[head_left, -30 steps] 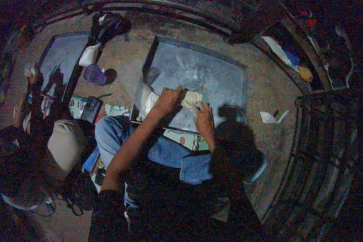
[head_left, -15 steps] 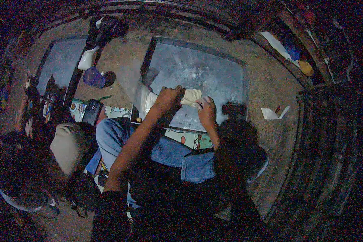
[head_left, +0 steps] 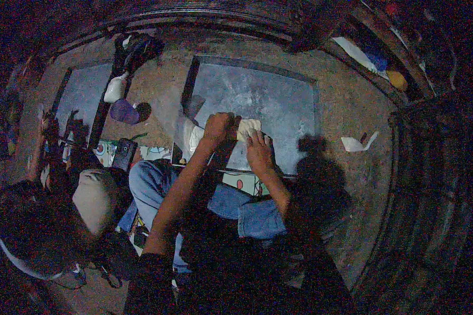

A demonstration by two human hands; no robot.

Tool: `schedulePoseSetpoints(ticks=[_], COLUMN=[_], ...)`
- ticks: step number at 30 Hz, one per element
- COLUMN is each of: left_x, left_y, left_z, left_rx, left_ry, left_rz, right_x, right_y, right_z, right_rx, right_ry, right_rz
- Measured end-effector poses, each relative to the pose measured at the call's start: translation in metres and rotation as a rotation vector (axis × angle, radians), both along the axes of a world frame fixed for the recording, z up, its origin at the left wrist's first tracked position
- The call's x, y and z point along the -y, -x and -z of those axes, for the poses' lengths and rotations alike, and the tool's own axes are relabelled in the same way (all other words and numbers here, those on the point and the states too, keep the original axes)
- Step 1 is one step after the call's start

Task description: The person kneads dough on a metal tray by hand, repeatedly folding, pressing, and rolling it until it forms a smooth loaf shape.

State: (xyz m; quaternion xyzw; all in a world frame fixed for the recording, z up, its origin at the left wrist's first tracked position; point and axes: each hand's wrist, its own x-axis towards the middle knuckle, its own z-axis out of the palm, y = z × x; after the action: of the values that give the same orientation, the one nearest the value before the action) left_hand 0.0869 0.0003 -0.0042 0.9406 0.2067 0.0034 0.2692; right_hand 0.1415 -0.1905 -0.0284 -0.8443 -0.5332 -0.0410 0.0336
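A soft cream-coloured piece (head_left: 249, 126), cloth or dough, lies with a creased surface on a grey board (head_left: 278, 100). At its left edge is my left hand (head_left: 219, 128), closed like a fist; what its fingers hold is hidden. My right hand (head_left: 260, 152) rests at the lower right edge of the piece, fingers stretched and slightly apart over it. Left of my left wrist, partly covered by my arm, lies a whitish bundle (head_left: 195, 137) that seems to be in clear plastic.
Another person's knee (head_left: 94, 199) is close on my left, beside a second grey board (head_left: 89, 86). A dark phone (head_left: 123, 154), a white bag (head_left: 115, 88) and a purple bundle (head_left: 124, 111) lie between the boards. White scrap (head_left: 353, 143) lies on the right floor.
My right hand has moved left and down, from pinching the piece's right side to lying over its lower edge. My left hand stays at the left edge. The view has shifted slightly.
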Motion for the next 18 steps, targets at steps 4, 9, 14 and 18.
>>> schedulePoseSetpoints(ticks=[4, 9, 14, 18], left_x=[0.021, 0.06, 0.085, 0.077], left_y=[0.015, 0.033, 0.035, 0.037], left_z=[-0.02, -0.016, -0.01, 0.028], left_rx=[0.288, 0.312, 0.265, 0.196], left_ry=[-0.134, -0.1, -0.162, -0.371], left_rz=[0.158, 0.131, 0.201, 0.261], right_x=[0.002, -0.004, 0.001, -0.004], right_y=[-0.006, -0.016, -0.036, -0.025], right_z=[-0.021, -0.023, -0.019, -0.023], right_rx=[-0.189, -0.164, -0.343, -0.424], right_ry=[-0.143, -0.197, -0.18, -0.395], right_rz=[0.028, 0.013, 0.083, 0.151])
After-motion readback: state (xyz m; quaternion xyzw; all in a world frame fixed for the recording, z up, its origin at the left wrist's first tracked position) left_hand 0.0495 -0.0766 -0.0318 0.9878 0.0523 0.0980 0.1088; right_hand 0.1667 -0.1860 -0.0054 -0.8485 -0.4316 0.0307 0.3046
